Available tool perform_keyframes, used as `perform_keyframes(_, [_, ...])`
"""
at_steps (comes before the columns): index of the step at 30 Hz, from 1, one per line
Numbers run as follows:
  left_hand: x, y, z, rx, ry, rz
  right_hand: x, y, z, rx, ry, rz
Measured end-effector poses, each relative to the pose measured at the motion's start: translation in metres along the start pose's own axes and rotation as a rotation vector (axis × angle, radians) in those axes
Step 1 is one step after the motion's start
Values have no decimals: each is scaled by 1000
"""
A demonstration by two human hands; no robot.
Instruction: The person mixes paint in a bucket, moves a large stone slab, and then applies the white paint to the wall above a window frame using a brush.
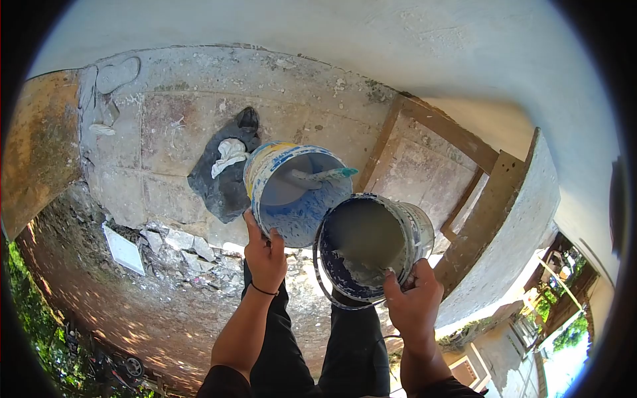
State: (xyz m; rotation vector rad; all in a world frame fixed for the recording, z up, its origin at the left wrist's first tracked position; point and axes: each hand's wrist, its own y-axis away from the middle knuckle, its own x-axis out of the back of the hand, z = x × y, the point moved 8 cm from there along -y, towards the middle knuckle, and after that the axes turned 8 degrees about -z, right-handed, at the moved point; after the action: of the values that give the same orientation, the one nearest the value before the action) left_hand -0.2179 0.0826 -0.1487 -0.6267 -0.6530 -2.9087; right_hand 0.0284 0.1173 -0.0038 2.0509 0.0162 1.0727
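Note:
My left hand (266,261) is closed on the near rim of a paint-spattered white bucket (300,222). Inside that bucket is a pale grey liquid, and a coated stick-like tool with a teal end (340,173) leans against its wall. With thumb over the rim, my right hand (415,298) grips a second, dark-lined bucket (418,225), tilted beside the first. Grey, muddy liquid (371,235) fills much of it, and its wire handle (321,278) hangs down on the near side. The two bucket rims overlap in this view.
A black plastic bag (222,189) with a crumpled white cloth (229,156) lies on the tiled floor left of the buckets. A wooden frame (458,136) and a board bench (497,219) stand at right. Broken rubble (179,240) and a white tile piece (124,250) edge the floor.

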Motion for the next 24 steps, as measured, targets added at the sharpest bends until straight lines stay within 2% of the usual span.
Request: perform_keyframes(24, [-9,0,-5,14,-8,-15,-1,0,-3,22,-5,-18])
